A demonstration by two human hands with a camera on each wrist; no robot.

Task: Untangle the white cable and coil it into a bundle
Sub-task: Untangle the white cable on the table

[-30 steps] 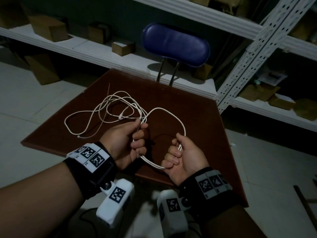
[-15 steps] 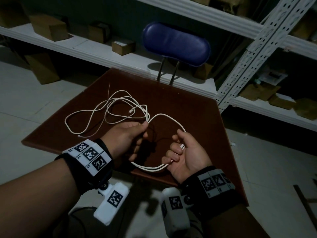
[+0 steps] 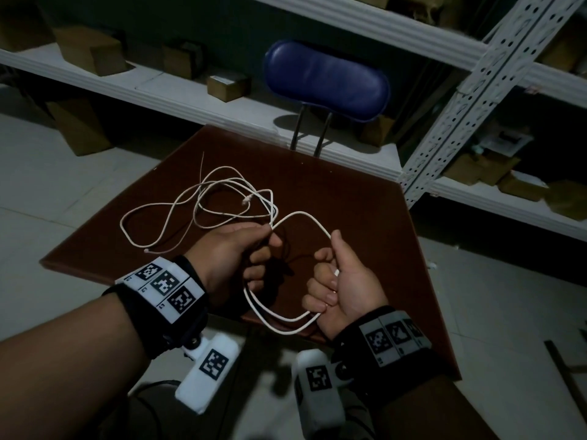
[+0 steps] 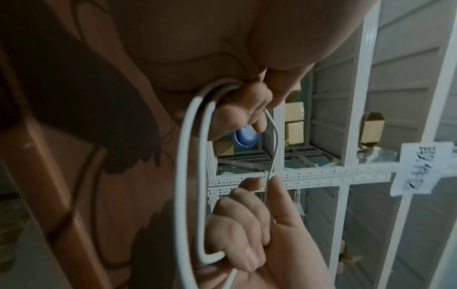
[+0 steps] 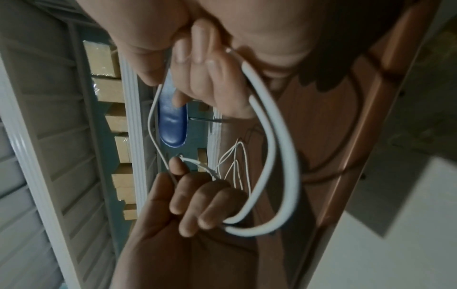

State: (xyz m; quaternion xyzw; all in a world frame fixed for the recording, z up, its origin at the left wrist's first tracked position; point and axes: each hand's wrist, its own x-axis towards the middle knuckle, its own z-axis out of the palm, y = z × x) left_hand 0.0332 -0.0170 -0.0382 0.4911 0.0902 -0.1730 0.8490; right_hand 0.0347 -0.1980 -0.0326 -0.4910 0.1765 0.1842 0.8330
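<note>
Both hands grip the white cable (image 3: 295, 322): left hand (image 3: 232, 255) pinches the strands, right hand (image 3: 346, 281) is fisted round the loops, just above the table (image 3: 365, 217) edge. The loose tangle behind the left hand could snag and knot if pulled fast.

white cable (image 3: 219, 198), 2 loops w/ loose tangle on table
</note>
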